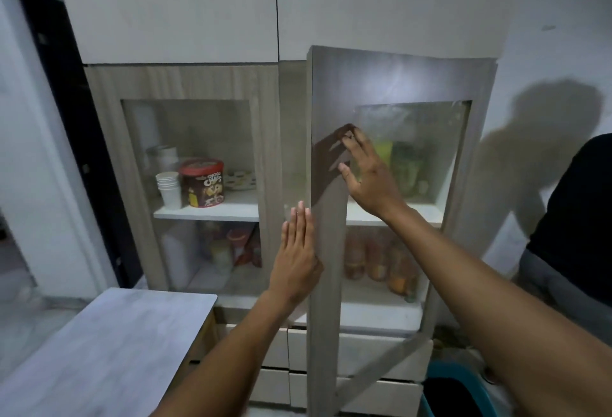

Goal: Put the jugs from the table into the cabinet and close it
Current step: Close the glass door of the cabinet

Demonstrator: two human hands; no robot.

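Observation:
The cabinet's right glass door (328,102) stands partly ajar, its free edge swung toward me. My right hand (367,175) lies flat and spread on the door's frame and glass. My left hand (298,251), fingers straight and together, rests beside the door's free edge, holding nothing. Behind the glass, on the upper shelf, stand a yellow-green jug (384,151) and a darker green jug (409,165), blurred by the pane. The left glass door (265,138) is closed.
A grey table top (109,350) sits at lower left with nothing on it. Paper cups (169,189) and a red cereal tin (202,182) are behind the left door. A person in black (576,228) stands at the right. A teal bin (457,390) is on the floor.

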